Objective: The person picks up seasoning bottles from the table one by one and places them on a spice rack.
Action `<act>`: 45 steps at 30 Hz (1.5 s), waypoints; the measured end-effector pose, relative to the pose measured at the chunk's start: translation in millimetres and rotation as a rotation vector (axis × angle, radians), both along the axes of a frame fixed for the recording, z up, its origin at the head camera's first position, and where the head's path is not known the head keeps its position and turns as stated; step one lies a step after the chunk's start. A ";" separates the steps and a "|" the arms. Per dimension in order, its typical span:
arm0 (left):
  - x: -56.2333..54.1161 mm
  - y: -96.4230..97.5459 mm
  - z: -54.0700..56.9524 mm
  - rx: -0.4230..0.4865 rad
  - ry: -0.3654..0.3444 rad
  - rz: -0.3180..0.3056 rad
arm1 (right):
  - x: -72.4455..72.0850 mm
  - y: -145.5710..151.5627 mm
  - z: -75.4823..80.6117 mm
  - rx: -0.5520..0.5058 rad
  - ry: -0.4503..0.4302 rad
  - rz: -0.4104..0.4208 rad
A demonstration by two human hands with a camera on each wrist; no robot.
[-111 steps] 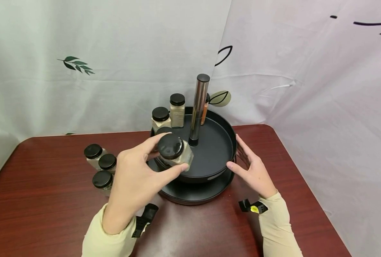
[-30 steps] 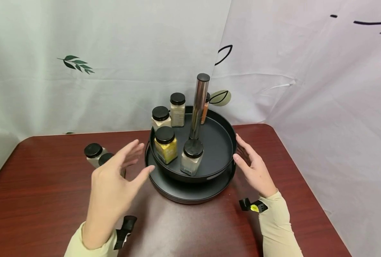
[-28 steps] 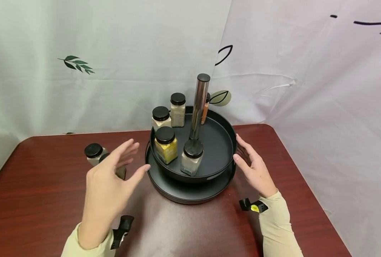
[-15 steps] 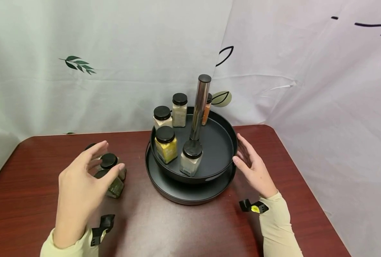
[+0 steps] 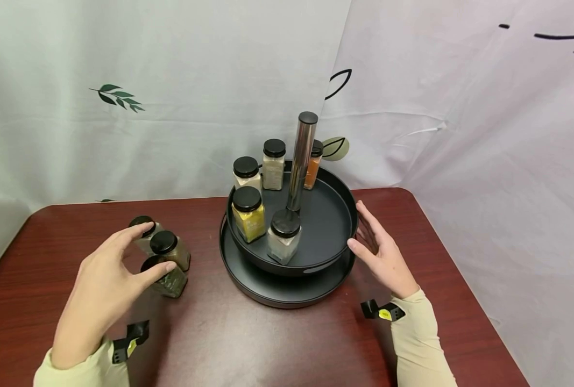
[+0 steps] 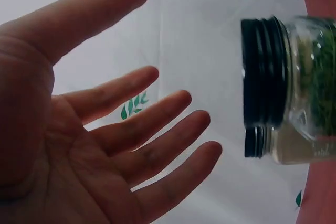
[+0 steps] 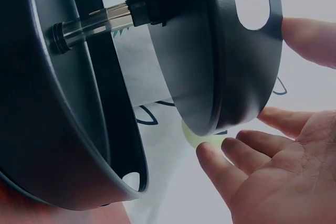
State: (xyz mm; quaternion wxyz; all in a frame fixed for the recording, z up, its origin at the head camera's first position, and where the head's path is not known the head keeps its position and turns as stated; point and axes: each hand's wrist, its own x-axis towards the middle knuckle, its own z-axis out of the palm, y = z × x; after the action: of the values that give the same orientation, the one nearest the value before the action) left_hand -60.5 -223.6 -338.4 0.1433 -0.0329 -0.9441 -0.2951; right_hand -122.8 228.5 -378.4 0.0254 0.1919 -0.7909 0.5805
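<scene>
My left hand (image 5: 104, 282) is beside several spice jars on the left of the table, thumb and fingers spread with nothing gripped. Nearest to it is a jar of green herbs (image 5: 171, 283); a brownish jar (image 5: 176, 252) and a paler jar (image 5: 146, 244) sit behind. In the left wrist view the green herb jar (image 6: 320, 72) is apart from the fingers. My right hand (image 5: 385, 260) touches the right side of a black two-tier turntable's upper tray (image 5: 327, 215), with thumb and fingertips at its wall. In the right wrist view its fingers (image 7: 220, 171) are loosely extended.
On the upper tray stand a yellow jar (image 5: 249, 223), a pale grey jar (image 5: 283, 247), two cream jars including the rear one (image 5: 273, 174), and an orange jar (image 5: 312, 174). A metal post (image 5: 301, 161) rises centrally. The lower tray (image 5: 287, 295) lies beneath. A white curtain (image 5: 195, 134) hangs behind.
My left hand set the pale grey jar on the upper tray, then moved left to the loose jars. The upper tray has turned slightly, its front jars shifting left and the orange jar right.
</scene>
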 end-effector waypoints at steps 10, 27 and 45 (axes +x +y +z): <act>1.3 -16.4 -7.4 -0.025 -0.161 -0.038 | -0.6 -2.4 1.5 0.013 -0.015 0.016; -3.4 -29.5 -22.6 0.028 -0.323 -0.058 | 1.3 -3.6 1.9 0.055 -0.018 0.007; -8.0 -32.5 -32.6 -0.004 -0.435 -0.081 | 1.4 -10.2 0.6 0.019 -0.021 0.019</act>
State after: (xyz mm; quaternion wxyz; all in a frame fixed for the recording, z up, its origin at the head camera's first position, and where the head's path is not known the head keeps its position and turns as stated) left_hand -68.5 -256.1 -371.0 -0.0758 -0.0067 -0.9512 -0.2989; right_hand -121.4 218.3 -377.8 0.0094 0.1936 -0.7947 0.5752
